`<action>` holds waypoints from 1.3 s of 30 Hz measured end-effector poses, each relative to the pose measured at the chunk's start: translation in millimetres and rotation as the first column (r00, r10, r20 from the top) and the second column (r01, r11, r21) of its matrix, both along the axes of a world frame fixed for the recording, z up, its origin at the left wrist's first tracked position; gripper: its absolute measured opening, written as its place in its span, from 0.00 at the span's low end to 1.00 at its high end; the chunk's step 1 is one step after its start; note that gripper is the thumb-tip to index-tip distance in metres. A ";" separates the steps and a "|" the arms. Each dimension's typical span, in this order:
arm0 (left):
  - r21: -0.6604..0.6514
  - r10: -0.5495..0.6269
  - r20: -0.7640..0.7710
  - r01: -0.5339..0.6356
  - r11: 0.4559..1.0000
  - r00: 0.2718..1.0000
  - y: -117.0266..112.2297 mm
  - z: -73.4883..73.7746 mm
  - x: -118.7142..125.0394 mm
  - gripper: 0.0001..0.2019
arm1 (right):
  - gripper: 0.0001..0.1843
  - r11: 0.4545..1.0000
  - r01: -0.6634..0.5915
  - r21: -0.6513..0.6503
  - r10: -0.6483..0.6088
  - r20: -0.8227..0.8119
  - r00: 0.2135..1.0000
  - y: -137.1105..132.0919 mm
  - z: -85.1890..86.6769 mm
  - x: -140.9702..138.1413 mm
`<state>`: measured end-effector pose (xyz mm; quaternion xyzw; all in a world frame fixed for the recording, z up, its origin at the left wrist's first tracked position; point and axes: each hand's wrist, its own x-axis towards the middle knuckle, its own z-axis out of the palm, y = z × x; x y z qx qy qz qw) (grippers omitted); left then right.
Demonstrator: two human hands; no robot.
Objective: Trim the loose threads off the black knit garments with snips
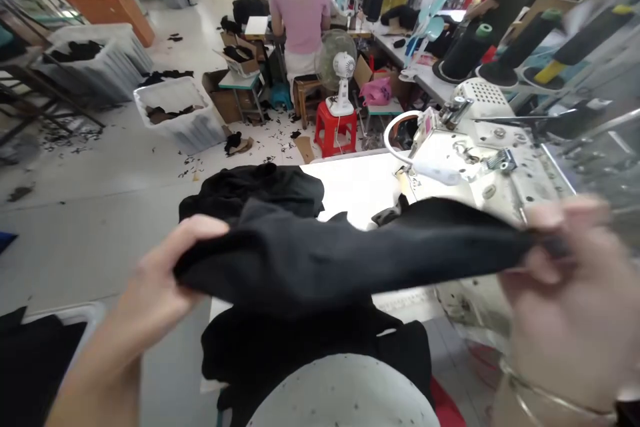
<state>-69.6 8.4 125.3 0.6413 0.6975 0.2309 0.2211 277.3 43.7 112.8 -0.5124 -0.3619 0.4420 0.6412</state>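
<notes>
A piece of black fabric (320, 260) is stretched between both my hands above a white sewing table (350, 187). My left hand (170, 267) grips its left end, the thumb on top and the fingers hidden beneath. On the other side my right hand (570, 280), smeared by motion, pinches the narrow right end. Behind the stretched piece lies a heap of black cloth (250, 187). More black cloth (310, 347) is spread at the near edge, close to my body. A white sewing machine (480, 153) stands just beyond my right hand.
Large black thread cones (467, 53) rise behind the machine. A fan (344, 80) sits on a red stool (336, 128). White bins (175, 113) with dark cloth stand on the scrap-strewn floor at left. A person in a pink top (300, 7) is ahead.
</notes>
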 end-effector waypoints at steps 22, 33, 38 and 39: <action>-0.380 -0.754 0.120 0.731 0.566 0.646 38.7 -181.1 133.1 0.04 | 0.19 0.628 -0.463 -0.625 0.580 -0.021 0.814 -63.4 -213.2 -59.6; -0.328 -0.581 0.386 0.696 0.639 0.716 49.3 -126.2 105.2 0.06 | 0.13 0.795 -0.464 -0.390 0.507 0.010 0.862 -54.6 -162.8 -71.3; -0.343 -0.340 0.573 0.595 0.727 0.746 33.2 -123.4 93.5 0.09 | 0.16 0.709 -0.601 -0.368 0.635 -0.036 0.772 -60.7 -146.3 -71.6; -0.342 -0.280 0.611 0.566 0.751 0.741 29.5 -124.4 93.1 0.08 | 0.18 0.666 -0.644 -0.375 0.672 -0.072 0.737 -62.4 -144.3 -71.3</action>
